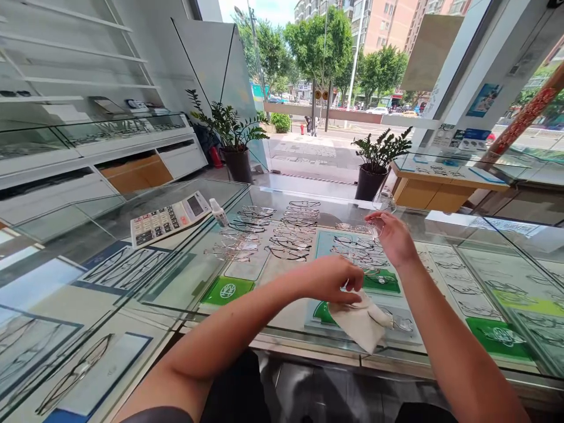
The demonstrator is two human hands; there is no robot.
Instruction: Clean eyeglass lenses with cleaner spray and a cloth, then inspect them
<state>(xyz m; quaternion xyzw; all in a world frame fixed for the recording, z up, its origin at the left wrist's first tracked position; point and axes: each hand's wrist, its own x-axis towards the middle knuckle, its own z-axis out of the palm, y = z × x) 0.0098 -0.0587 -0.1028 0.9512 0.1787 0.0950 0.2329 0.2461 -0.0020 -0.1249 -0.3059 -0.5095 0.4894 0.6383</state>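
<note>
- Left hand [332,279]: fingers curled down and pinched shut on the top edge of a white cloth [361,320]. The cloth hangs from the fingertips and drapes onto the glass counter [176,282] just below them.
- Right hand [392,238]: raised beyond the left hand, fingers loosely bent and closed on a pair of clear glasses [381,202]. The frame stands up past the fingertips; it is transparent, so the exact grip points cannot be told.
- The two hands are near each other but apart; the cloth does not touch the glasses.
- Loose frames [268,232]: several rows of spectacles lie on the counter top, to the left of both hands and farther out than the left fingertips.
- Bottle [219,212]: small, white, lying at the far left end of the frame rows, well apart from the fingers.
- Calculator [170,219]: tilted on the glass just left of the bottle.
- Under the glass, beneath the fingers: more frames on trays and green cards [227,289].
- Two potted plants [379,161] stand on the floor beyond the counter, past the right fingertips, before the open street front.
</note>
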